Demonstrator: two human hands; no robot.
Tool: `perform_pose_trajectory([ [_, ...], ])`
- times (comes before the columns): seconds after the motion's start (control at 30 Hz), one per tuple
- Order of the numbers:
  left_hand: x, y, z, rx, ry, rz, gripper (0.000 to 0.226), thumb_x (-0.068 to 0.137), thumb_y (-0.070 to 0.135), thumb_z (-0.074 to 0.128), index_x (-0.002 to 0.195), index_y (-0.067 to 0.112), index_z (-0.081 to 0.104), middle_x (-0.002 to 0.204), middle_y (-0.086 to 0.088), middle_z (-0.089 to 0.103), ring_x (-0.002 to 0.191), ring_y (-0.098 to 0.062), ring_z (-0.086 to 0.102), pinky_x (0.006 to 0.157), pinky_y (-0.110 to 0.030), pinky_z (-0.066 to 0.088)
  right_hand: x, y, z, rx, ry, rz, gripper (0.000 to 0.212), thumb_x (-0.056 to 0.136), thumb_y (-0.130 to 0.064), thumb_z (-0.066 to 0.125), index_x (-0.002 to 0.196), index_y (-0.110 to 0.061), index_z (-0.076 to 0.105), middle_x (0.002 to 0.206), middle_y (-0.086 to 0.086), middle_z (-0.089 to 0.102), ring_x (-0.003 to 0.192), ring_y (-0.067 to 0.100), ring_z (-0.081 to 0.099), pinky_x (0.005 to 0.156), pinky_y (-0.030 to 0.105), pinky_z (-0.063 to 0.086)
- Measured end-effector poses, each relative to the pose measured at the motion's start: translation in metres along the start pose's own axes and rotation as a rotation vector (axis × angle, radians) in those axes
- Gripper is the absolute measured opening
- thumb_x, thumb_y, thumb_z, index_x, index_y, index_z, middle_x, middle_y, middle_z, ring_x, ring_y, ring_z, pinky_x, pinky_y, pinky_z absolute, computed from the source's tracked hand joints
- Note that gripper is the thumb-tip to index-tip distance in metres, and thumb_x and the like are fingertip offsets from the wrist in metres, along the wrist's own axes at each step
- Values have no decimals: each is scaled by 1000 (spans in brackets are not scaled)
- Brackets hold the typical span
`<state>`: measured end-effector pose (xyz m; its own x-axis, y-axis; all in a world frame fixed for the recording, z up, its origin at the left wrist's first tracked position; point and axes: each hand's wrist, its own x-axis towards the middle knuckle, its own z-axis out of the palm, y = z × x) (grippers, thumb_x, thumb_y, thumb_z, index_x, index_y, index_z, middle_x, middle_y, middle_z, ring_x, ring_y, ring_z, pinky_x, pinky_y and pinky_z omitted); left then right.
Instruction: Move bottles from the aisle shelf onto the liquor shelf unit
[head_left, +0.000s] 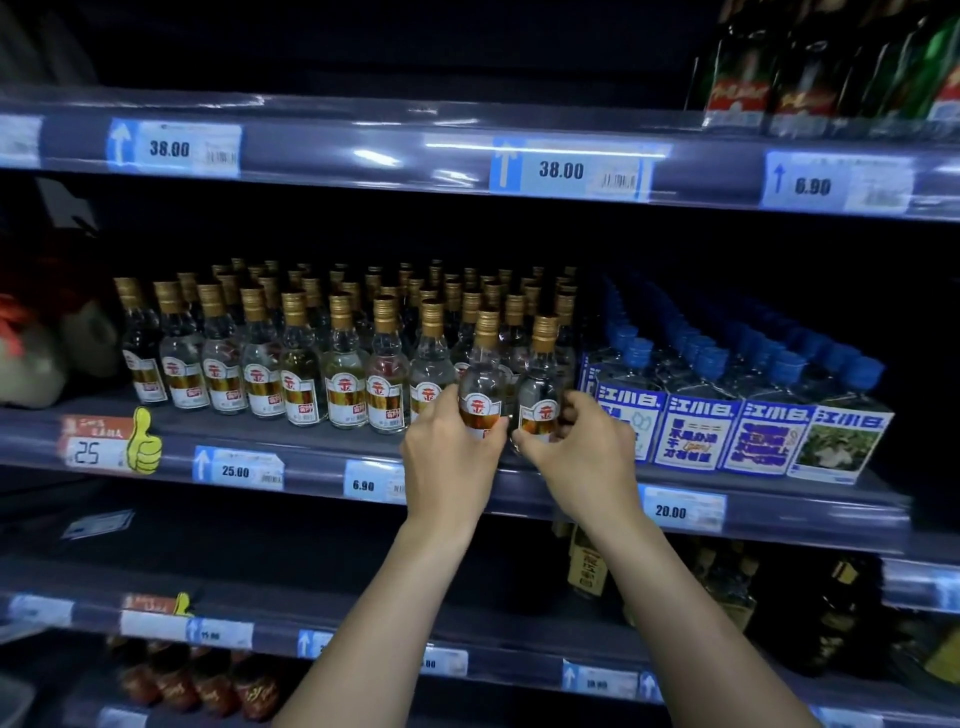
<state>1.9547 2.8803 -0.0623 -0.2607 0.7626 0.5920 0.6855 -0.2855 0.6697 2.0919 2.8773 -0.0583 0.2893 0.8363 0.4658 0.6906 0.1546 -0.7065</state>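
Just behind the fingers, on the middle shelf (291, 441), stands a tightly packed block of gold-capped liquor bottles (343, 364). That crowding looks like the biggest hazard: a knuckle or a swung base could tip 1 front-row neighbour, and the rest stand close enough to topple in turn. The blue-capped bottles (727, 405) sit just to the right of the right hand's fingers, so a sideways drift could knock that row too. Below both wrists runs the price rail (236, 470), and a base carried low could catch on it (the hands hide both bases, so I cannot tell whether they rest on the shelf or hang above it). The 2 held bottles are side by side, nearly touching, and could clink. Smooth glass gripped low, with the neck free above, might tilt or slip.

The left-hand bottle (483, 379) sits inside the left hand (447, 457), with the fingers (441, 410) curled round its left side and the thumb across the label. The right-hand bottle (540, 384) sits in the right hand (582, 457), between the thumb on its front and the curled fingers (576, 405) on its right side.
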Motion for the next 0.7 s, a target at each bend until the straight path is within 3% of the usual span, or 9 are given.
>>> perform_pose_trajectory([
  [0.17, -1, -1, 0, 104, 6, 5, 62, 81, 45, 80, 126, 7, 63, 113, -10, 66, 101, -29, 63, 85, -40, 54, 3, 1, 3, -19, 8, -27, 43, 74, -41, 89, 107, -22, 69, 89, -9, 76, 81, 10, 71, 77, 28, 59],
  [0.33, 6, -4, 4, 115, 0, 18, 49, 81, 41, 81, 111, 7, 64, 102, -10, 71, 93, -30, 67, 80, -45, 55, 7, -3, 8, -72, 10, -30, 45, 76, -43, 87, 105, -15, 68, 88, 0, 76, 83, 21, 70, 75, 38, 60],
  [0.47, 6, -3, 5, 114, -2, 23, 51, 82, 41, 80, 114, 6, 63, 104, -10, 70, 96, -29, 66, 82, -45, 55, 7, -5, 6, -94, 2, -44, 45, 78, -42, 86, 105, -11, 67, 89, 5, 75, 85, 26, 69, 75, 42, 59],
  [0.6, -4, -2, -6, 40, -22, 60, 54, 81, 37, 82, 123, 9, 62, 114, -7, 67, 103, -25, 63, 87, -37, 54, 0, -3, -2, -59, -37, -93, 37, 81, -38, 84, 105, -14, 67, 94, 1, 74, 90, 22, 69, 79, 37, 57],
  [0.7, -25, -10, -21, 54, 9, 144, 50, 84, 31, 81, 125, 8, 63, 116, -6, 66, 107, -23, 62, 88, -33, 52, -21, 2, -10, -44, 22, -191, 42, 85, -30, 82, 120, -13, 67, 112, 3, 73, 104, 23, 66, 89, 25, 46],
])
